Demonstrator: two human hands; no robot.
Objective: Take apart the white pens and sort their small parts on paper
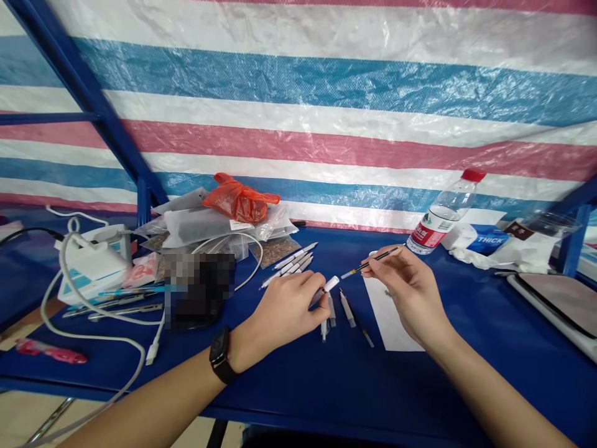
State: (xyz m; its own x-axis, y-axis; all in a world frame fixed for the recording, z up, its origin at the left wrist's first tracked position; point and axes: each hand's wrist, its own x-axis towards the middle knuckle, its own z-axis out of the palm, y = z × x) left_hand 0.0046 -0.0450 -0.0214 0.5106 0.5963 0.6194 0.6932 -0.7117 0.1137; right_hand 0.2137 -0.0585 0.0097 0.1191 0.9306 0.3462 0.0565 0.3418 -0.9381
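Note:
My left hand [286, 308] rests on the blue table [326, 379] with its fingers pinched round a small white pen cap or barrel piece [329, 285]. My right hand [408, 289] is closed on a thin pen refill [370, 262] that points up and to the right. Between the hands lie loose pen parts [342, 311] and a thin dark refill [362, 330]. A white paper sheet [389, 323] lies under my right hand. Several white pens [293, 261] lie just beyond my left hand. A black watch sits on my left wrist.
A plastic water bottle [441, 218] with a red cap stands at the back right beside a tissue pack [485, 239]. Bags, an orange sack [237, 199], a white charger with cables [93, 264] and a dark blurred object [198, 289] crowd the left. A tablet [559, 305] lies far right.

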